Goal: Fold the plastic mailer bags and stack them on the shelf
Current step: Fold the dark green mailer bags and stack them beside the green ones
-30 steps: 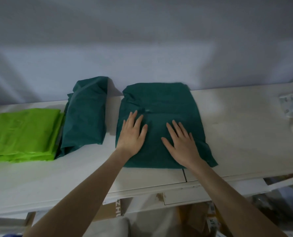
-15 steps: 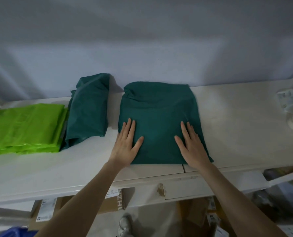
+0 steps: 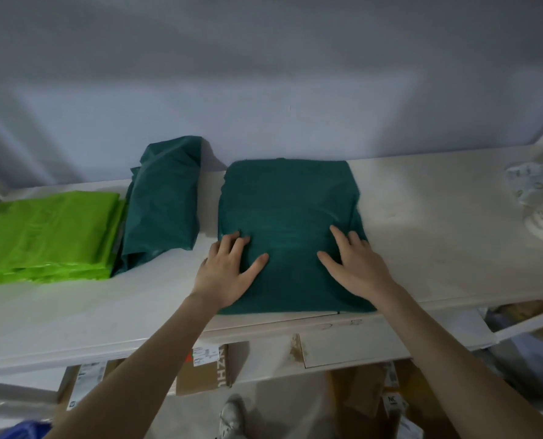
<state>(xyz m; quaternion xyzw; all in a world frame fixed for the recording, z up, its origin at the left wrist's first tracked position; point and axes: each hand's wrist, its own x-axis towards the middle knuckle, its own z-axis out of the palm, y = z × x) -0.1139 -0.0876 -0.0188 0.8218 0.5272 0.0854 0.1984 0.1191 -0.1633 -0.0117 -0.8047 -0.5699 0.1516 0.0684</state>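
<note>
Folded mailer bag [image 3: 287,217] under both hands, L [image 3: 224,274] + R [image 3: 357,267].

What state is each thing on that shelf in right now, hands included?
Flat dark green mailer bag: folded, lying flat under both hands.
Left hand: open, pressing the bag's left edge.
Right hand: open, pressing the bag's right side.
Second dark green mailer bag: folded, bulging, leaning on the green stack.
Bright green mailer bags: folded, stacked.
Shelf: bearing all the bags.

The green mailer stack [image 3: 42,236] runs off the left edge; box labels [image 3: 204,354] are unreadable.
</note>
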